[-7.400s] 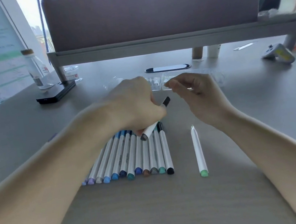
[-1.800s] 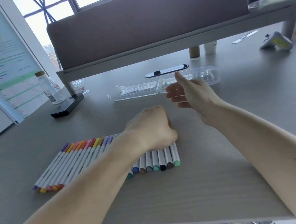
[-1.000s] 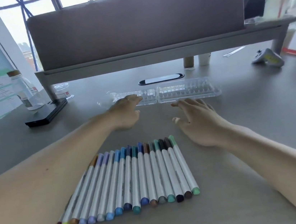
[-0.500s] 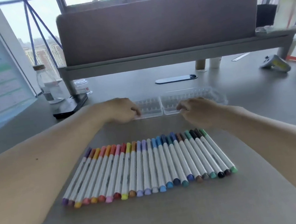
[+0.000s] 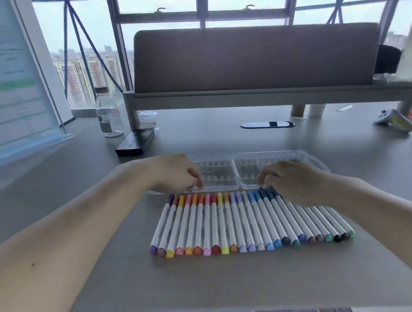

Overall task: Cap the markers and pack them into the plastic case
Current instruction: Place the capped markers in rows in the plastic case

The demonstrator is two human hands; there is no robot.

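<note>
Left hand: fingers curled down onto the near rim of the case's left half, gripping it.
Right hand: fingers curled on the near rim of the right half; the palm covers the far ends of several markers.
Plastic case: clear and glossy, open as two shallow halves side by side, with ribbed slots inside.
Markers: smooth white barrels with coloured caps, in one tight row just in front of the case.
Table: matte grey, with a fine wood grain.
Change: half a second ago a strip of table separated case and markers; now they almost touch.
</note>
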